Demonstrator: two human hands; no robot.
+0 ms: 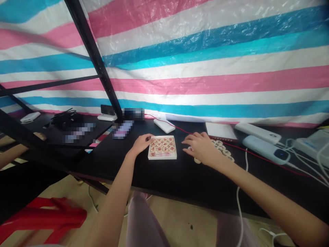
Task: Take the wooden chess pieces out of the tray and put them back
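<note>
A shallow white box (162,157) sits on the black table, with rows of round xiangqi pieces (162,144) marked in red inside it. Its near row shows a piece at the left and printed red marks on the bare bottom. My left hand (141,144) grips the box at its far left corner, fingers curled on the rim. Over to the right, my right hand (199,147) is above a group of loose xiangqi pieces (223,149), its fingers spread. The hand covers some of them, and a piece shows below its fingertips.
Behind the box lies a white power bank (164,125) with a red cable. A white box lid or tray (221,131), more power banks (266,150) and tangled white cables are at the right. A phone (123,129) and a black rack post (102,72) stand left. Another person's hand (38,137) is far left.
</note>
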